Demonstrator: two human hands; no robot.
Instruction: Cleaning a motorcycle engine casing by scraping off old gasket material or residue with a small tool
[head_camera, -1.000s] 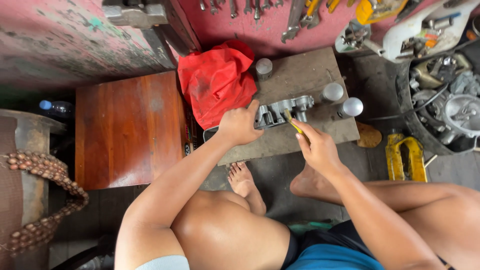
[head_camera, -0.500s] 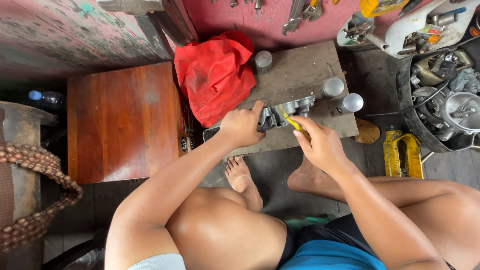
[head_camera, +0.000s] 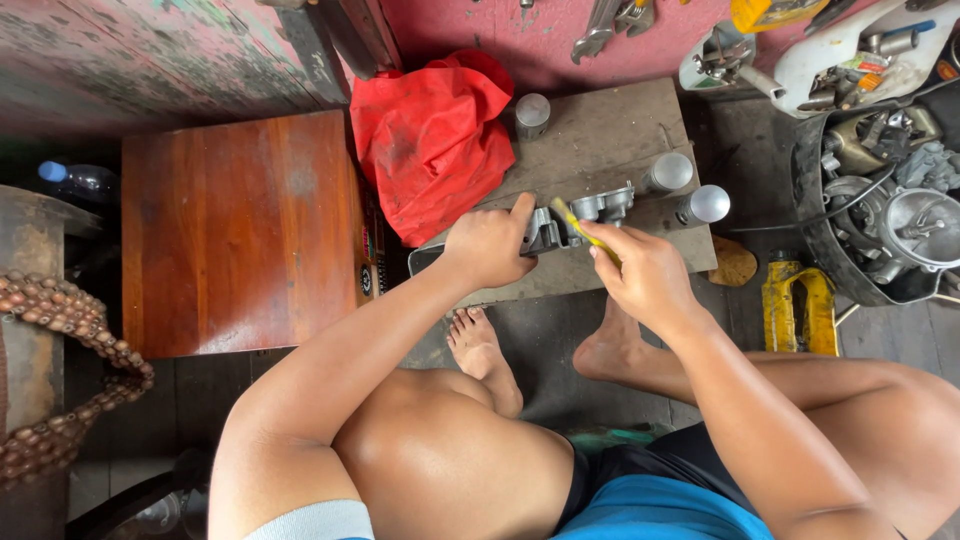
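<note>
caution: part slip / loose cylinders

left hand (head_camera: 490, 245) is clamping around a grey metal casting (head_camera: 580, 215) at board (head_camera: 600, 130) ctr. right hand (head_camera: 645, 275) is pinching a yellow tool (head_camera: 580, 228), tip on the casting. risk, as judged: tool skidding off; 3 metal cylinders (head_camera: 705, 203) standing near right could get knocked off the board.

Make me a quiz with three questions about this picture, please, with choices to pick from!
1. Where is the red cloth?
A. on the wooden board beside the metal part
B. on the person's knee
C. on the brown table

2. How many shiny metal cylinders stand on the board?
A. one
B. three
C. six

3. What is the left hand doing?
A. hanging free
B. holding the metal part
C. holding a bottle

Answers: 1 A, it lies at the board's left end. 2 B, three show. 3 B, its fingers grip the part.
</note>
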